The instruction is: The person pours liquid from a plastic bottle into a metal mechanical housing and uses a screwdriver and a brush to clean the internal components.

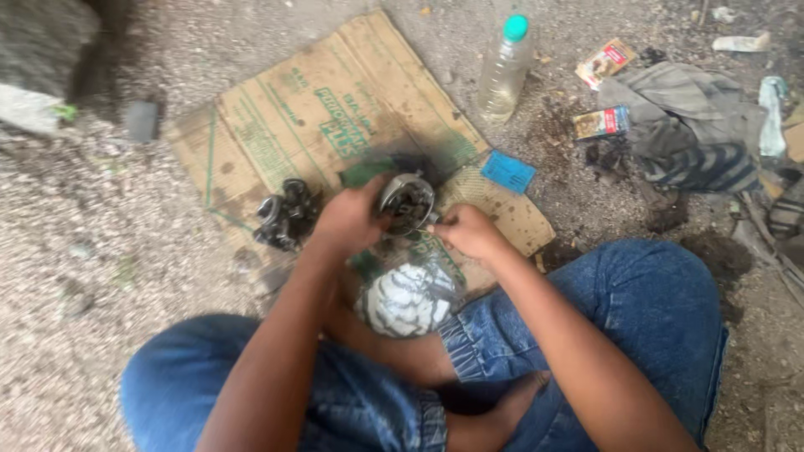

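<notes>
Round metal part (407, 202) seemingly gripped between both hands

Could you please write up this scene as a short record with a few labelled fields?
Setting: person seated on gravel ground, blue jeans
Work surface: flattened cardboard sheet, stained dark
Left hand: grips round metal engine part
Right hand: at the part's edge; any tool too blurred to tell
Beside left hand: dark greasy engine part on the cardboard
Below hands: white patterned cloth
Nearby: clear plastic bottle with teal cap, blue card, grey rags
</notes>
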